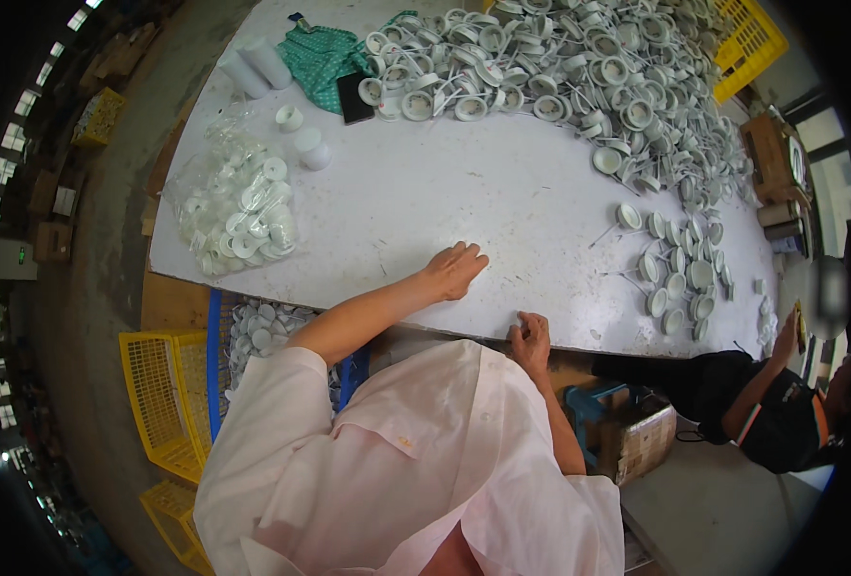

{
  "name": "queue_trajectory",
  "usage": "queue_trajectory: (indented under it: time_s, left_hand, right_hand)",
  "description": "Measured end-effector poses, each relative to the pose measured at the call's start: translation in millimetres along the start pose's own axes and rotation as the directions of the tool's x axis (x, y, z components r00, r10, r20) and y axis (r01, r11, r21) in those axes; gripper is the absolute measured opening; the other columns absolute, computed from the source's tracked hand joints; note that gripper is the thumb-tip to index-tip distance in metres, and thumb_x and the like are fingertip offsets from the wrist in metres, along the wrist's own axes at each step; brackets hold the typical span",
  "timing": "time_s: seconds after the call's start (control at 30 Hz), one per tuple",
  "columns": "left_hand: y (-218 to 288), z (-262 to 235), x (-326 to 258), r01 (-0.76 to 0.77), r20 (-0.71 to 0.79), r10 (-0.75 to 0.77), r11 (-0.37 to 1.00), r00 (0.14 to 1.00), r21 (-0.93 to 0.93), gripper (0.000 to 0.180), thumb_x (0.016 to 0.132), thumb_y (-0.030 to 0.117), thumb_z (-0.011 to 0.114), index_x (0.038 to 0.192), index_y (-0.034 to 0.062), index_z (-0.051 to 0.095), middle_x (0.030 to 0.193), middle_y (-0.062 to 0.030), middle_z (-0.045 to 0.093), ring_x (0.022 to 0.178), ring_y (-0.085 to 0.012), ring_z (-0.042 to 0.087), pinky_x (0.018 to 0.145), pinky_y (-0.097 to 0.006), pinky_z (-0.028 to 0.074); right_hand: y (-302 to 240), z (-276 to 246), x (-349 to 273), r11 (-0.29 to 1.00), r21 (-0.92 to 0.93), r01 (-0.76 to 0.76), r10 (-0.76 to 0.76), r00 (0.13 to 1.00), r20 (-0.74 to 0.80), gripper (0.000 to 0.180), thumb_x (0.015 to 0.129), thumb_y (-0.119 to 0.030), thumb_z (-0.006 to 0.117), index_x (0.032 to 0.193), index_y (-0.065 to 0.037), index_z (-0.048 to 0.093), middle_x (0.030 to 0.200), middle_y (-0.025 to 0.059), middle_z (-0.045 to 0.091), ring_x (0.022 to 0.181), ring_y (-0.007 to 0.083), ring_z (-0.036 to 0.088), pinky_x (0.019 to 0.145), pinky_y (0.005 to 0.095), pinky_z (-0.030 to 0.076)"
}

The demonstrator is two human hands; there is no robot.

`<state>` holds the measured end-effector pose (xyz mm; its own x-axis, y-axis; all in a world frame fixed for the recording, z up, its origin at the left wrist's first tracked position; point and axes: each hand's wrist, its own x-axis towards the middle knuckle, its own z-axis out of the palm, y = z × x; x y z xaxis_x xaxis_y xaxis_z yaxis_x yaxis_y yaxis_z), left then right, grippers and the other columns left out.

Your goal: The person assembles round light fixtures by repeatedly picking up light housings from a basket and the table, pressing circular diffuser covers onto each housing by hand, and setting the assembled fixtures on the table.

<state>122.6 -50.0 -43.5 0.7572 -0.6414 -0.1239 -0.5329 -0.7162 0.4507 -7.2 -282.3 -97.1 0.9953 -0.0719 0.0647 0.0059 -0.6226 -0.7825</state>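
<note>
My left hand (456, 271) rests on the white tabletop (377, 206), its fingers curled in and pressed together. Nothing shows in it. At the table's near edge is my right hand (531, 338), also with bent fingers and no object visible. Some way off to the right lies a loose group of round white cup-shaped parts (675, 285) with thin wires or stems. A clear bag of white discs and rings (243, 216) lies to the left.
A large heap of similar wired white parts (579, 58) covers the far right. Green cloth (320, 62), a dark phone (354, 98) and white cylinders (312, 150) lie far left. Yellow crates (161, 394) stand at lower left. Another person (781, 413) sits at right, holding something.
</note>
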Motion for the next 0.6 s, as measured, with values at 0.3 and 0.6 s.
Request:
queue_trajectory:
  time_s: [0.3,0.6]
  left_hand:
    - [0.5,10.5,4.1,0.051,0.078,-0.058,0.994,0.995,0.092,0.058,0.064,0.003,0.067,0.12,0.0053,0.05,0.126,-0.0179,0.049,0.107,-0.0354,0.051,0.089,-0.041,0.048]
    - [33.1,-15.9,3.8,0.092,0.013,-0.101,0.947,0.995,0.307,0.087,0.058,0.014,0.081,0.135,0.0094,0.04,0.147,-0.0225,0.025,0.127,-0.0378,0.039,0.102,-0.042,0.038]
  right_hand:
    - [13.3,-19.3,-10.8,0.996,0.081,0.022,-0.018,0.999,-0.051,0.03,0.077,-0.005,0.063,0.107,-0.002,0.061,0.095,0.0118,0.058,0.072,0.0186,0.056,0.065,0.0295,0.048]
    - [95.9,-56.7,-94.2,0.886,0.365,-0.287,0.405,0.862,-0.304,0.037,0.083,-0.008,0.061,0.119,-0.002,0.056,0.095,0.0082,0.058,0.076,0.0103,0.053,0.068,0.0259,0.046]
